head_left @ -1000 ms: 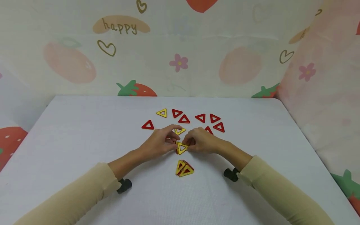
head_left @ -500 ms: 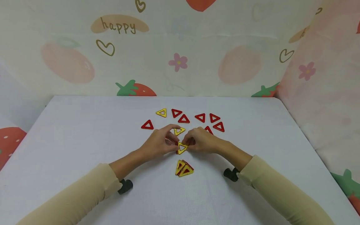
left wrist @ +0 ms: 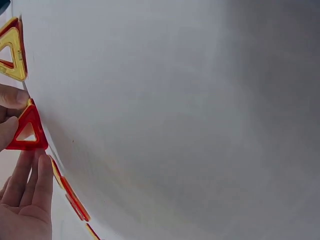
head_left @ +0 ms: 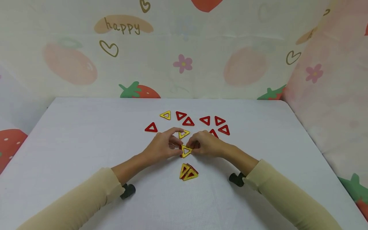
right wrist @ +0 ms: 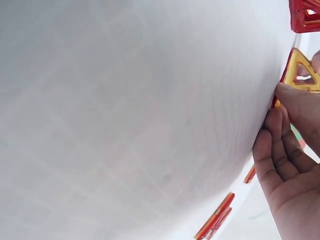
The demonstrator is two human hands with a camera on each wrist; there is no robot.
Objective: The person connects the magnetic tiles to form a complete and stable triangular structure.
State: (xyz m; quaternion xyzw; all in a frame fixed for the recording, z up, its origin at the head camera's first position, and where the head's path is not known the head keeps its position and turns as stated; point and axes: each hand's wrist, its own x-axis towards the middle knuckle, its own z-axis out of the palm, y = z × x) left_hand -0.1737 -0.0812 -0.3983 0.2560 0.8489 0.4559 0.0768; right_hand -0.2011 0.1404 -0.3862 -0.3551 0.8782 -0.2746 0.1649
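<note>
Yellow triangle (head_left: 187, 154), tip rightward, long axis unclear

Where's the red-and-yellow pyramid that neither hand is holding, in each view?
Head: pyramid, lower middle.
Left wrist: pyramid, upper-left edge, partly cut off.
Right wrist: pyramid, top-right corner, mostly cut off.
Shared landmark: held triangles, above the pyramid in the head view, just below it in both wrist views.

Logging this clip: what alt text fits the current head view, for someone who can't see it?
A person's left hand and right hand hold a yellow-and-red triangle piece between them at a white table. Nearer the camera lies a cluster of yellow and red triangles; farther off, loose red triangles and yellow triangles lie before a strawberry-printed backdrop.
</note>
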